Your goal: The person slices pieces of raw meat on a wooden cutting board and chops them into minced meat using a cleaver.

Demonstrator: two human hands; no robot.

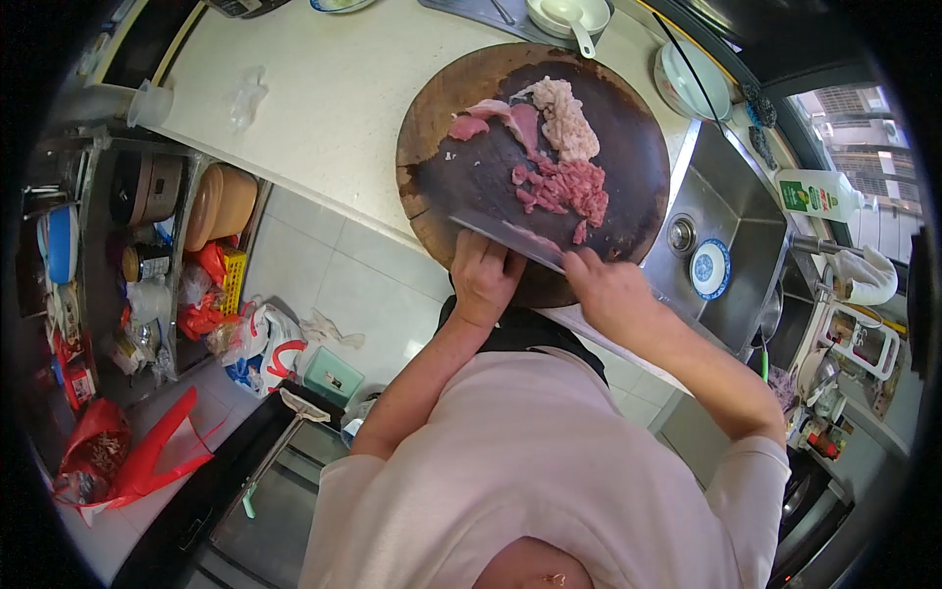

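A round, dark wooden chopping board (461,177) lies on the counter. My right hand (603,293) is closed round the handle end of a broad knife (510,241), whose blade extends to the left near the board's front edge. Beside the blade, my left hand (484,280) has its fingers bent against the knife; what they hold, if anything, is hidden. A thin strip of meat (535,239) lies along the blade. Further in are chopped red meat (574,187), a pale minced heap (566,120) and pink meat slices (510,118).
To the right is a steel sink (731,187) with a blue-and-white bowl (709,268) in it. A glass bowl (692,80) and a white bottle (819,194) stand behind it. Behind the board is a tray (471,12) with a white bowl (584,12) and spoon.
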